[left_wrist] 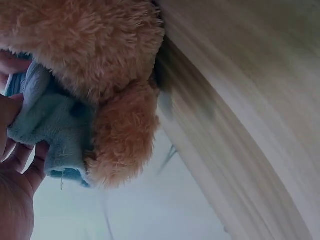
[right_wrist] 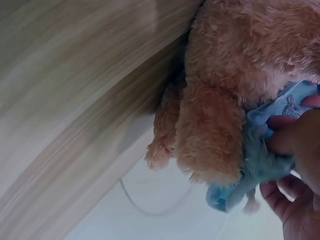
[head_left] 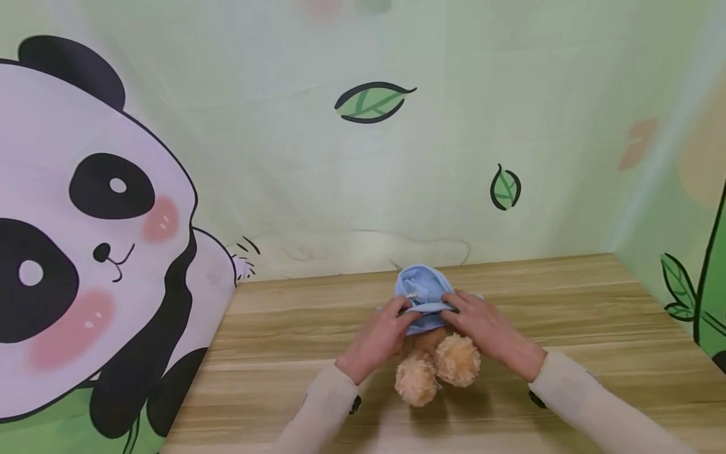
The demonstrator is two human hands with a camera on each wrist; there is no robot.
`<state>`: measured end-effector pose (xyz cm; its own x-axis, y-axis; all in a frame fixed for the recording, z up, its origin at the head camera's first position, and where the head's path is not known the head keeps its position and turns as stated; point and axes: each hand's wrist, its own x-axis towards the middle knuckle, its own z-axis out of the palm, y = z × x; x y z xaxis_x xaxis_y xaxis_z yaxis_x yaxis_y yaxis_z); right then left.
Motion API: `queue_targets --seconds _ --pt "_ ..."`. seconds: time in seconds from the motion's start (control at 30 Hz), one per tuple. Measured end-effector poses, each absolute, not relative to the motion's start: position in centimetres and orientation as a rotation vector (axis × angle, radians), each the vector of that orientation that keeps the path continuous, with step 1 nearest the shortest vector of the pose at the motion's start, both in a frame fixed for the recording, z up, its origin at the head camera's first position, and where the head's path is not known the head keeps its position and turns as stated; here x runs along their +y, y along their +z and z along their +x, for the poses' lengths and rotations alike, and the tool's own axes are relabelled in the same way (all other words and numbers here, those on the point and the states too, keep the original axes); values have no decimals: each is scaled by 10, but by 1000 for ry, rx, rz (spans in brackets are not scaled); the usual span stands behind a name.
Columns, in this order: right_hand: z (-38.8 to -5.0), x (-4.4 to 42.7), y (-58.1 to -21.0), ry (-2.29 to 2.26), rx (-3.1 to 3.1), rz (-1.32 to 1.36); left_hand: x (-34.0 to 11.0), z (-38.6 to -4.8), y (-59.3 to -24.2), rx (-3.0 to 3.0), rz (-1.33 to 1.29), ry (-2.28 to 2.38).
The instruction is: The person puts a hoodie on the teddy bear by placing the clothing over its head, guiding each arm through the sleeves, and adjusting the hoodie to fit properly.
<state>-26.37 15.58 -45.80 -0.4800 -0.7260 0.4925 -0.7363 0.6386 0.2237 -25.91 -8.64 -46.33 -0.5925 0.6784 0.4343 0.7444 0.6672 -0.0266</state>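
A light brown plush toy (head_left: 416, 377) lies on the wooden table, its two fluffy feet toward the near edge. Blue cloth clothing (head_left: 422, 284) with a hood-like opening covers its far part. My left hand (head_left: 379, 337) pinches the left side of the cloth, and my right hand (head_left: 492, 331) pinches the right side. In the left wrist view the fingers grip the blue cloth (left_wrist: 60, 125) beside a furry limb (left_wrist: 125, 135). The right wrist view has thumb and fingers around the cloth (right_wrist: 265, 155), near another furry limb (right_wrist: 210, 132). The toy's face is hidden.
The wooden table (head_left: 283, 340) extends around the toy on both sides. Behind it stands a pale green backdrop (head_left: 283, 157) with printed leaves, and a large printed panda (head_left: 130, 252) fills the left side. Another green printed panel (head_left: 680, 252) borders the table's right side.
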Motion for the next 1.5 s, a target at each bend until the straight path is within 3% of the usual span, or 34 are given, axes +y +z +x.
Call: queue_targets --seconds 0.43,0.9,1.27,1.5 --pt "-274 153 -441 74 -2367 975 -80 -267 -448 -2473 -1096 -209" --pt "-288 161 -414 -6 -2316 1070 -77 -282 -429 -2371 -1072 -276" --pt "-297 172 -379 234 -2462 1071 -67 -302 -405 -2349 -1086 -210" --pt "-309 179 -377 166 -2426 1069 -64 -316 -400 -2326 -1097 -137"
